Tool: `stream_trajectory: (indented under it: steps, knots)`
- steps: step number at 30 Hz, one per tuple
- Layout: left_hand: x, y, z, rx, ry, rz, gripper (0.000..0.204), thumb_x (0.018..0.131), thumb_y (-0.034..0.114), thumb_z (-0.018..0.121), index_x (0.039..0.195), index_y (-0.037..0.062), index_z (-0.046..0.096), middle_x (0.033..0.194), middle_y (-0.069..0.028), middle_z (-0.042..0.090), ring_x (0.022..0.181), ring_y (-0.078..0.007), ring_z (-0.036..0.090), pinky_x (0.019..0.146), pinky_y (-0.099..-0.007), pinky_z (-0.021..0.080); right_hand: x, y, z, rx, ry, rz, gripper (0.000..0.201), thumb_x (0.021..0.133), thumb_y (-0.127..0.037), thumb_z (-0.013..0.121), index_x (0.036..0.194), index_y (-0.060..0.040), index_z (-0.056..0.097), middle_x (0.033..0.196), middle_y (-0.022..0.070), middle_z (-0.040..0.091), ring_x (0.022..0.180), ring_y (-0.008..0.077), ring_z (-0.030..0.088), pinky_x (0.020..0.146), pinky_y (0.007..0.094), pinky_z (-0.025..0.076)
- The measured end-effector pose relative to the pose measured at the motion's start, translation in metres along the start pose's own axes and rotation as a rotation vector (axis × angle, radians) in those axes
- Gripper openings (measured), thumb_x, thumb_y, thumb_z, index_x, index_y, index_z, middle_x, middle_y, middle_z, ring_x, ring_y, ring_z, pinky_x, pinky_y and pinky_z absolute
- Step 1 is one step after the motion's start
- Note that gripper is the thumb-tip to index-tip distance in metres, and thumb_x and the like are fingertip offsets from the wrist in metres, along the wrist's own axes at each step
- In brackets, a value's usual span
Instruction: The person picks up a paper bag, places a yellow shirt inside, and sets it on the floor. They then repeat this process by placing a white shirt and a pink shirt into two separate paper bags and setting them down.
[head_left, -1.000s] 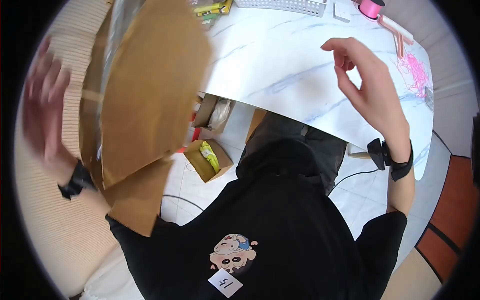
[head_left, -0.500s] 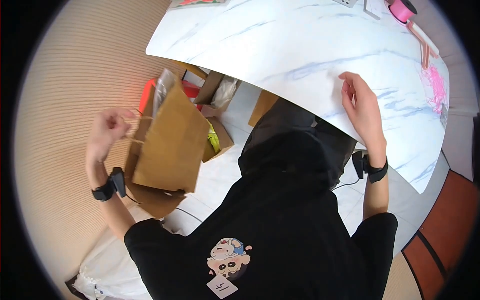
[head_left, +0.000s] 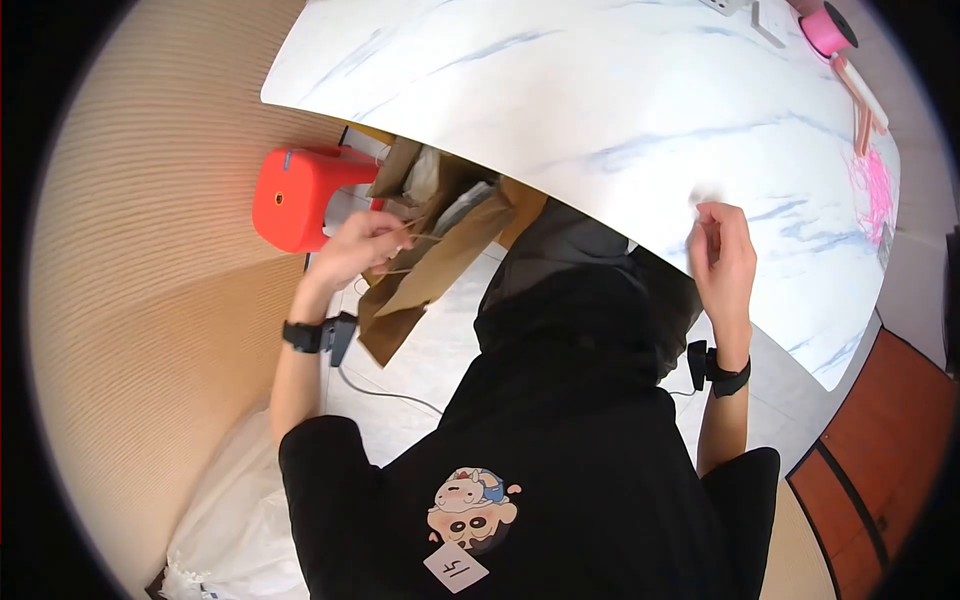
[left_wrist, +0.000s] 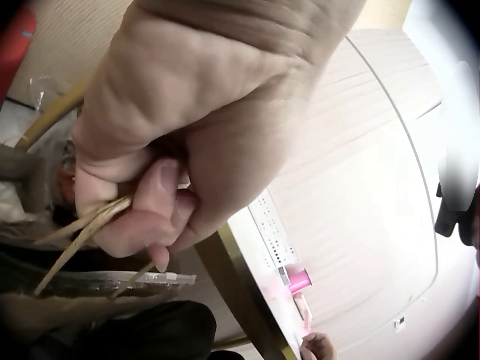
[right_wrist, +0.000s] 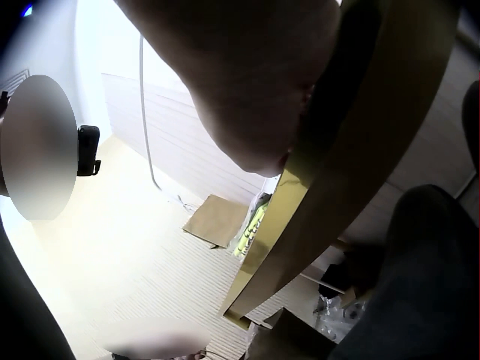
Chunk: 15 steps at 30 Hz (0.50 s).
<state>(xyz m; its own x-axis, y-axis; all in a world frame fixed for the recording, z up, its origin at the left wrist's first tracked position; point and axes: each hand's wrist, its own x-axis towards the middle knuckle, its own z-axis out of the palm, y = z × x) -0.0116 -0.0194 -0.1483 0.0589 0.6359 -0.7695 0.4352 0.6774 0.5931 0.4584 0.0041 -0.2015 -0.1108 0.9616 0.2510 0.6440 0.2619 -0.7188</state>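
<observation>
A brown paper bag (head_left: 445,265) hangs tilted below the table's front edge, left of the person's legs. My left hand (head_left: 358,250) holds it by its twisted paper handles. In the left wrist view the curled fingers close around the handle cords (left_wrist: 71,240), and the edge of a clear plastic packet (left_wrist: 161,279) shows at the bag's mouth. What else lies inside is hidden. Over the table's front edge, my right hand (head_left: 725,262) hangs with loosely bent fingers and holds nothing. Its fingers are mostly hidden behind the wrist in the right wrist view.
A white marbled table (head_left: 560,110) spans the front. On its right side are a pink ribbon spool (head_left: 826,30), a pink-and-white roller (head_left: 860,100) and pink shreds (head_left: 873,200). A red stool (head_left: 285,200) stands at left; a white sack (head_left: 235,520) lies behind it, lower left.
My left hand took the paper bag's handles and carried the bag rightward, toward the legs and under the table's edge, uncovering the red stool. My right hand lowered toward the table's front edge.
</observation>
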Motion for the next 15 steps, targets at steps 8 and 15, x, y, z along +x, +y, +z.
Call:
stream_trajectory:
  steps: [8, 15]
  knots:
    - [0.19, -0.106, 0.048, 0.289, 0.389, 0.253, 0.024, 0.092, 0.018, 0.061, 0.097, -0.0022, 0.072, 0.085, -0.0196, 0.072, 0.077, -0.0331, 0.069, 0.07, -0.0444, 0.054, 0.002, -0.001, 0.007, -0.116, 0.004, 0.012, 0.02, 0.087, 0.009, 0.061, 0.106, 0.0024, 0.062, 0.098, 0.0165, 0.062, 0.08, 0.03, 0.063, 0.069, 0.0335, 0.051]
    - [0.288, -0.139, 0.034, 0.511, 0.707, 0.112, 0.024, 0.092, 0.017, 0.058, 0.1, -0.0031, 0.069, 0.098, -0.0306, 0.07, 0.093, -0.0493, 0.068, 0.083, -0.0553, 0.055, 0.002, 0.006, 0.011, -0.135, -0.009, 0.028, 0.021, 0.086, 0.009, 0.061, 0.106, 0.0025, 0.061, 0.1, 0.0175, 0.062, 0.079, 0.0297, 0.062, 0.066, 0.034, 0.051]
